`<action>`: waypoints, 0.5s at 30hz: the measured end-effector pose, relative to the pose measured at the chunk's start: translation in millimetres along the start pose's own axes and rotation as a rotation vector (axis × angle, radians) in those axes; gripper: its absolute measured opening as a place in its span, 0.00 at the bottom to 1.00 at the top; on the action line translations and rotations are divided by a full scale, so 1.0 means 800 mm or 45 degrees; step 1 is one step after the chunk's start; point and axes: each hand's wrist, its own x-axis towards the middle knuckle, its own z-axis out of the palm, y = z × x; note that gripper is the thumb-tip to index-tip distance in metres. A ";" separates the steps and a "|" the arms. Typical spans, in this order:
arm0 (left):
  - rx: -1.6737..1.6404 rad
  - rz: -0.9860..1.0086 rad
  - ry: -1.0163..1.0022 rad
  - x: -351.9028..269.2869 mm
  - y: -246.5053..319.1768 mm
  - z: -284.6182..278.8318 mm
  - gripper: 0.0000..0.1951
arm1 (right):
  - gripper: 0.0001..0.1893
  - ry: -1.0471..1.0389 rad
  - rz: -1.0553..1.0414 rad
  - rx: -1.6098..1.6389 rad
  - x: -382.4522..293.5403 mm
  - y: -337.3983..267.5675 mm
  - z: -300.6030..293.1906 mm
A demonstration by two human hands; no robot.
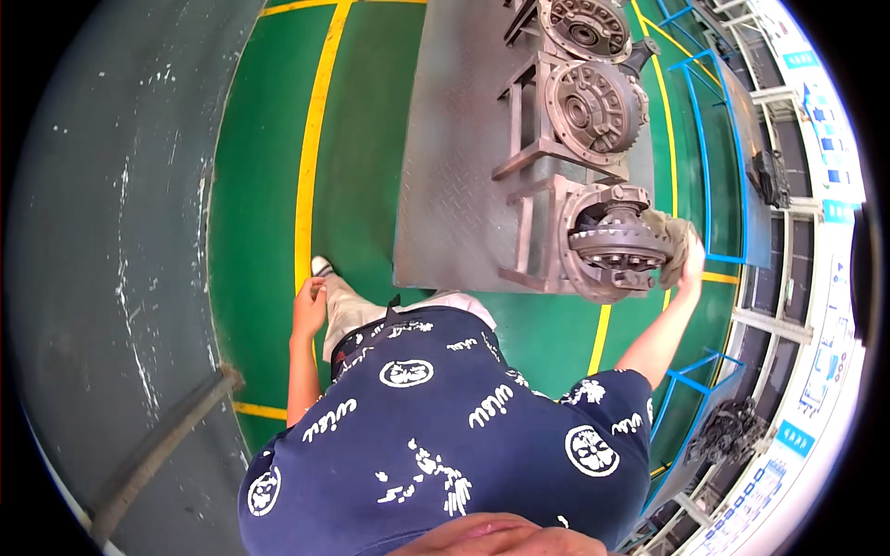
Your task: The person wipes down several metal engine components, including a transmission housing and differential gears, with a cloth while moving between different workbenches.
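My right hand (pixel 690 264) holds a grey-brown cloth rag (pixel 673 244) against the right side of a differential assembly (pixel 619 243). This metal unit has a large toothed ring gear with a row of bolts along it. Its round housing flange (pixel 571 251) is fixed to a metal stand (pixel 532 236). The cloth hides part of the gear's edge, and my right fingertips are partly hidden too. My left hand (pixel 311 306) hangs beside my left leg with its fingers loosely curled. It touches none of the metal parts.
Two more differential housings (pixel 591 108) stand farther along the same steel tread-plate platform (pixel 459 153). On the right are blue-framed tables (pixel 737 174) bearing dark metal parts (pixel 770 177). Yellow lines (pixel 313 139) mark the green floor (pixel 257 208). A pipe-like bar (pixel 163 448) slants at lower left.
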 end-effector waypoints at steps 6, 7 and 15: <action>0.089 0.174 -0.173 0.114 -0.035 -0.139 0.14 | 0.26 0.501 -0.414 -1.493 -0.132 -0.155 0.185; 0.122 0.233 -0.194 0.133 -0.037 -0.160 0.14 | 0.25 0.636 -0.460 -1.641 -0.144 -0.149 0.194; 0.056 0.195 -0.094 0.238 -0.033 -0.320 0.14 | 0.21 0.857 -0.941 -1.665 -0.225 -0.124 0.311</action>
